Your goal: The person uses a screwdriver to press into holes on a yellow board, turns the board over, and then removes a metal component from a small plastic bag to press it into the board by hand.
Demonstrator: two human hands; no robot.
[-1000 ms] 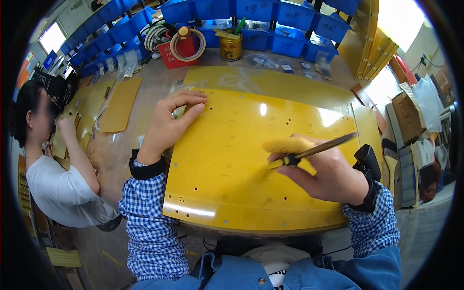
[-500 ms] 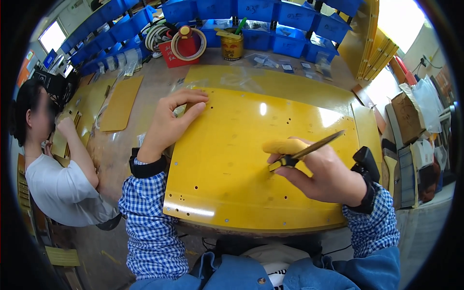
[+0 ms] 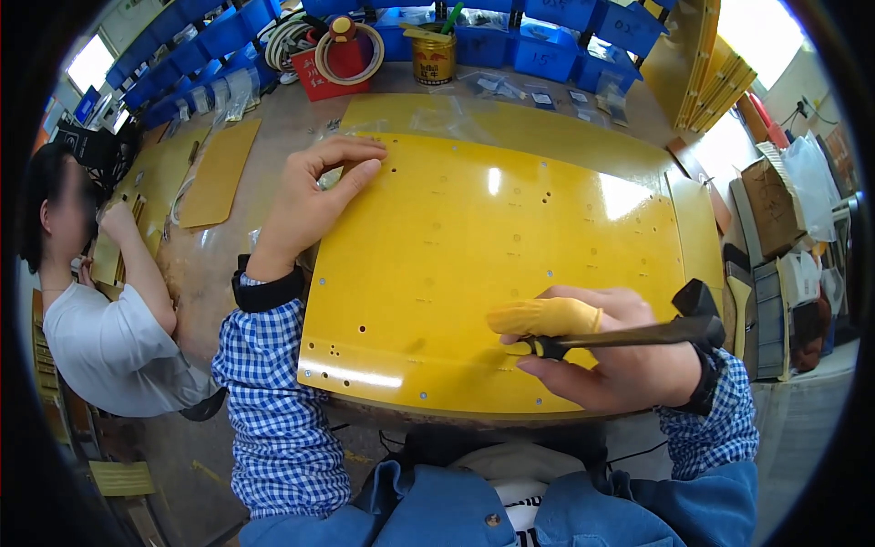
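Observation:
A large glossy yellow board with small holes and metal fasteners lies before me. My left hand rests at its far left corner, thumb and fingers apart, holding nothing. Over the near right part of the board, my right hand is closed round a file-like hand tool. The tool has a black and yellow handle pointing left and a long dark flat shaft running back over my wrist. Its exact kind is not clear. A yellow finger cover sits on my right index finger.
Another yellow sheet lies under the board's far side. Blue bins, a gold can and tape rolls stand at the back. A co-worker sits at left. A brush and boxes are at right.
My right hand has moved toward me with the tool, whose shaft now lies more level. My left hand stays at the board's corner. The whole view has shifted slightly.

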